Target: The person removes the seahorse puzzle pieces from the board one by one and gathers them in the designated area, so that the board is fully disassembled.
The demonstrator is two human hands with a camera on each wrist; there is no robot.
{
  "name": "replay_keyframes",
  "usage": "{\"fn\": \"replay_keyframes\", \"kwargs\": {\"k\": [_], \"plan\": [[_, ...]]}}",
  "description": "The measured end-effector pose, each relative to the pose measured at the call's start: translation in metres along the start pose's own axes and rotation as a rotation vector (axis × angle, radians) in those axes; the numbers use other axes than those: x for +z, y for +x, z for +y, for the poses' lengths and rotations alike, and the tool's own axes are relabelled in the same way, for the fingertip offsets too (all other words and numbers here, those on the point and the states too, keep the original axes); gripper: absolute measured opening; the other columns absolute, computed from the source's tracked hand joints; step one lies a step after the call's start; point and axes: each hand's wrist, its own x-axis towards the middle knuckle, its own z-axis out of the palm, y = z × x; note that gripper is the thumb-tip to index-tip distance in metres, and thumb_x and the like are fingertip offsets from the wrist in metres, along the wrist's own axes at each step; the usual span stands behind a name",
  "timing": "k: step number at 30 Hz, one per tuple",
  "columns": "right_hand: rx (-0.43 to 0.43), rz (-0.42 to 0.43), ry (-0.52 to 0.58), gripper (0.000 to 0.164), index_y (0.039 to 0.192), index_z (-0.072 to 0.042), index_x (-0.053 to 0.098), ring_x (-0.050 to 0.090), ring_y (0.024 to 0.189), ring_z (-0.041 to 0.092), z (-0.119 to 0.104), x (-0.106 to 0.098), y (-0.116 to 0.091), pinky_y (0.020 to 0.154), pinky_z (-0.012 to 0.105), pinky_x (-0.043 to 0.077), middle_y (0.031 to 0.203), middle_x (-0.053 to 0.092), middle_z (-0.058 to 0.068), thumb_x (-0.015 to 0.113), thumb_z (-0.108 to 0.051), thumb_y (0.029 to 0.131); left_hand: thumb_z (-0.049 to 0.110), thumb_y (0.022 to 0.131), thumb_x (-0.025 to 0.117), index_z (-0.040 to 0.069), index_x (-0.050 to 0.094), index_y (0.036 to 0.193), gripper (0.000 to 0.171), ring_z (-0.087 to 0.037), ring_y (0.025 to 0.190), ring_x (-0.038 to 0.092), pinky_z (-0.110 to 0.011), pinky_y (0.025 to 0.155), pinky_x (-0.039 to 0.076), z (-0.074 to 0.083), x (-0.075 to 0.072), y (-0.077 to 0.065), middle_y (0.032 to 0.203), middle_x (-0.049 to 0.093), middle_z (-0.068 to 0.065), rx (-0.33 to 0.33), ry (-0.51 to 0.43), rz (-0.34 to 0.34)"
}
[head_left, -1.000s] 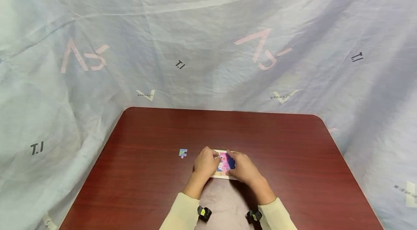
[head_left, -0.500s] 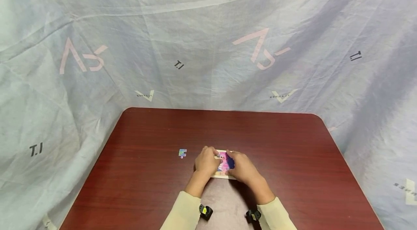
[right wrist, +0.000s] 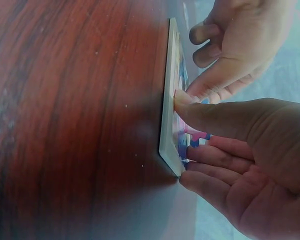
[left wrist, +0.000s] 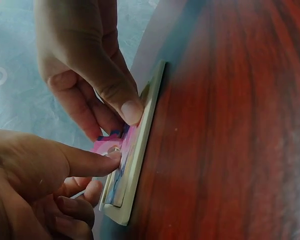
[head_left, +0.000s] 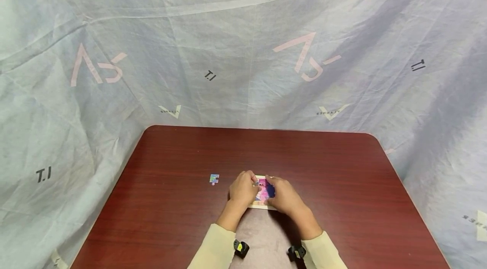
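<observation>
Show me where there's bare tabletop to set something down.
Bare tabletop lies between the right hand and the table's right edge, beyond the puzzle board to the far edge, and left of the loose puzzle piece. Crowded: the board itself, with the left hand there too.

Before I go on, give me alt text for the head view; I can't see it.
The left hand and right hand touch a small, partly pink puzzle, covering its sides; its pale border shows at the near edge. One loose piece lies apart on the dark red table, left of the hands. A pale printed sheet hangs behind.
</observation>
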Motion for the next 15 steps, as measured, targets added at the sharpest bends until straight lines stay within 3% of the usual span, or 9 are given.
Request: {"fn": "replay_keyframes", "kwargs": {"k": [8,15], "plan": [[0.0,0.003,-0.006,0.08,0.139,0.011,0.062,0.068,0.124,0.041,0.0019,0.0003,-0.0002,0.109,0.051,0.053,0.132,0.07,0.028,0.096,-0.003,0.067,0.017,0.082,0.087,0.017,0.064,0.086,0.024,-0.01,0.069,0.057,-0.034,0.062,0.042,-0.0008,0.0024,0.0003,0.078,0.061,0.005,0.055,-0.032,0.011],[-0.009,0.0,-0.003,0.078,0.138,0.012,0.062,0.067,0.126,0.042,0.001,0.0017,-0.0003,0.11,0.053,0.052,0.133,0.069,0.029,0.096,-0.005,0.069,0.019,0.082,0.087,0.015,0.067,0.092,0.023,-0.012,0.068,0.061,-0.034,0.06,0.044,-0.001,0.0018,-0.0018,0.078,0.068,0.004,0.074,-0.06,0.026]]}}
